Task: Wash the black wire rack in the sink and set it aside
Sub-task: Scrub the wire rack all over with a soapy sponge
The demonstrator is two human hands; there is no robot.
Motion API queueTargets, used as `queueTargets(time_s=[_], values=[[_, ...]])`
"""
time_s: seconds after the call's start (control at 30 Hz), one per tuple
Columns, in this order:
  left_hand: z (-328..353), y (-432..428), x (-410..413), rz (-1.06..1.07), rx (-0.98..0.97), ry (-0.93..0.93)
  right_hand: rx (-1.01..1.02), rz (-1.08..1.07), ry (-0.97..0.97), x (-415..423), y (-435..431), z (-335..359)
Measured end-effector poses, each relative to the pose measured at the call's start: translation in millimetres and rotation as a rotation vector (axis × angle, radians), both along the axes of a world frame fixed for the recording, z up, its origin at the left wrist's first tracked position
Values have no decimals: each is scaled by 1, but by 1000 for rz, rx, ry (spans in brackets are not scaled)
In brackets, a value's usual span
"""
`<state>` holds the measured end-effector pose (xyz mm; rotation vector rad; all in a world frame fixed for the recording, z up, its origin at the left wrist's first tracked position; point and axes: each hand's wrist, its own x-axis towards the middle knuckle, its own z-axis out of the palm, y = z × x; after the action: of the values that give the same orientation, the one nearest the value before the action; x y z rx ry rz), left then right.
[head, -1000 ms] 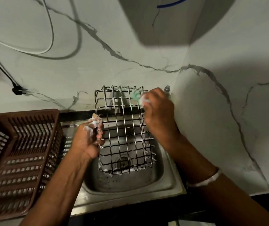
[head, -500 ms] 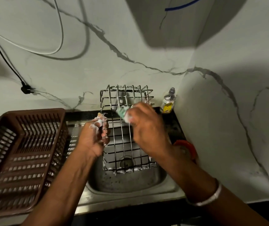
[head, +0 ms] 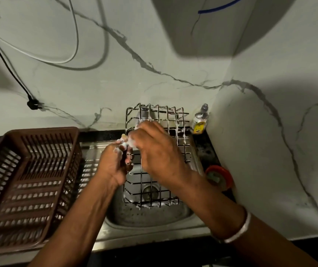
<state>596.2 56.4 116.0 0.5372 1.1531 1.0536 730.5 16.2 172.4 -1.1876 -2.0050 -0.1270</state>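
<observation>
Two hands work over the steel sink (head: 135, 235), where the black wire rack (head: 150, 189) stands on end in the basin, its top rising above the rim in front of the marbled wall. The left hand (head: 113, 166) grips the rack's left edge, fingers curled round the wires and flecked with suds. The right hand (head: 158, 151), a pale bangle (head: 240, 228) on its wrist, pinches a foamy scrubber (head: 137, 126) against the rack's upper left (little of it shows past the fingertips). A small clear bottle (head: 200, 120) stands just beside the rack in the wall corner; its yellow label's print is too small to read. A brown slatted basket (head: 38, 132) sits left of the sink.
</observation>
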Motion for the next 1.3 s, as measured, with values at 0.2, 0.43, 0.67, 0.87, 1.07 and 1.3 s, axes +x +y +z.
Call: queueTargets(time_s=[0.2, 0.43, 0.67, 0.87, 1.07, 1.3], values=[[-5, 4, -11, 54, -27, -122, -17, 40, -14, 5, -18, -21], [-7, 11, -11, 66, -64, -190, -41, 55, 8, 14, -23, -30], [-1, 10, -11, 75, -55, -226, -81, -28, 8, 32, -19, -22], [1, 11, -15, 62, -31, -268, -23, -227, 87, 55, -3, -18], [-2, 19, -24, 16, -1, -261, 14, -183, 108, 59, -14, -23], [-3, 24, -26, 40, -13, -156, -45, -119, 135, 55, -19, -31]])
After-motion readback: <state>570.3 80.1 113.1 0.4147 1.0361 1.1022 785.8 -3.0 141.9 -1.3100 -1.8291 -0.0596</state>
